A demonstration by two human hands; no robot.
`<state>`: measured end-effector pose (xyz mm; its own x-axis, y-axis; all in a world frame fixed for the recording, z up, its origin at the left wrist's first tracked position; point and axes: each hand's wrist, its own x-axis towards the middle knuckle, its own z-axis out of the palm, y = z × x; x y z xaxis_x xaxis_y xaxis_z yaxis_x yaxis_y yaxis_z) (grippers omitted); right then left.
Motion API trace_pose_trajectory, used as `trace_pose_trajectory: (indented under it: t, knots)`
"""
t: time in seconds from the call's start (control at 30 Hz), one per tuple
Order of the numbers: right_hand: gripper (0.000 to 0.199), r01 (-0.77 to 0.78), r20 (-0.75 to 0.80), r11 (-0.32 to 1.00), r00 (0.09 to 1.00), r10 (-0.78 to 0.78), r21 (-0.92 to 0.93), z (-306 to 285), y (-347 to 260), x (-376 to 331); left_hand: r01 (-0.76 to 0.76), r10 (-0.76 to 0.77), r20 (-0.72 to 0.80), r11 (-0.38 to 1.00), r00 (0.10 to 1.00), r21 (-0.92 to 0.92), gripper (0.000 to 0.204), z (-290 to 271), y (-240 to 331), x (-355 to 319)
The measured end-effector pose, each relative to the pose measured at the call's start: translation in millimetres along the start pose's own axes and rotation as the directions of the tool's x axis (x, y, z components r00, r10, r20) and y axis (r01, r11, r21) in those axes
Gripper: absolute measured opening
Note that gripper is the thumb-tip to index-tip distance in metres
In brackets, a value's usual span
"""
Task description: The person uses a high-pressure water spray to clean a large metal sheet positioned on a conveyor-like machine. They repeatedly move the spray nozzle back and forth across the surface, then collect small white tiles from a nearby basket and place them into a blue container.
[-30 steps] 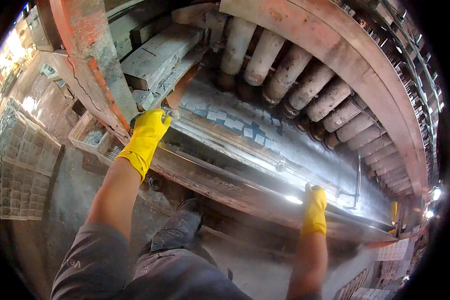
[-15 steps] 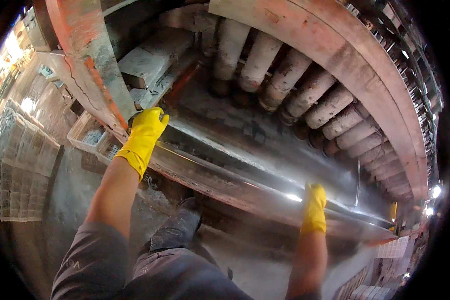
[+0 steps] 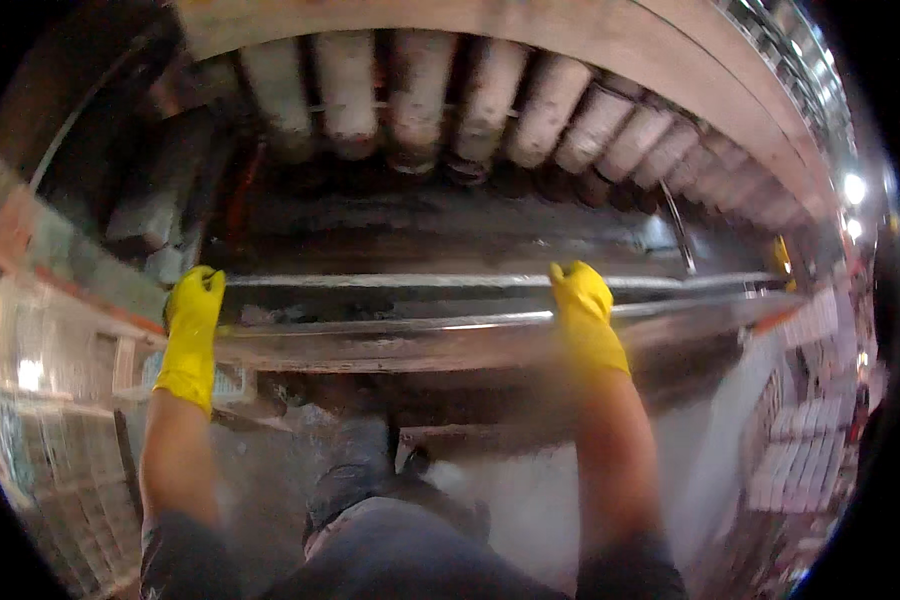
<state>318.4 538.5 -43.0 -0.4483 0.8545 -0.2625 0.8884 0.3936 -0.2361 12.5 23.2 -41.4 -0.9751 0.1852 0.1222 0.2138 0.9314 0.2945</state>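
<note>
Yellow-gloved, your left hand (image 3: 192, 322) and right hand (image 3: 582, 312) both grip the long metal rail (image 3: 390, 300), fingers clenched over it. Rail spans between them, below the rollers (image 3: 490, 110).

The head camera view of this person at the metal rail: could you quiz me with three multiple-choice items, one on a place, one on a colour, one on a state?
1. Where do both hands rest?
A. on the long metal rail
B. on the floor
C. on the person's knees

2. What colour are the gloves?
A. blue
B. yellow
C. black

3. How are the forearms?
A. in long sleeves
B. bandaged
C. bare

Answers:
1. A, since the left hand and the right hand both sit on the long metal rail.
2. B, both gloves are bright yellow.
3. C, bare skin shows between gloves and rolled sleeves.
</note>
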Motion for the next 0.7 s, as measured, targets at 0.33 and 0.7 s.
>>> trace_pose_trajectory:
  t: [0.33, 0.7]
  knots:
    - [0.051, 0.055, -0.14, 0.997, 0.989, -0.048, 0.051, 11, -10, 6, -0.055, 0.059, 0.057, 0.995, 0.997, -0.081, 0.039, 14, -40, 40]
    - [0.046, 0.128, -0.284, 0.99, 0.953, -0.107, 0.056, 17, 8, 19, -0.098, 0.092, 0.043, 0.984, 0.995, 0.15, 0.047, 12, -44, 53]
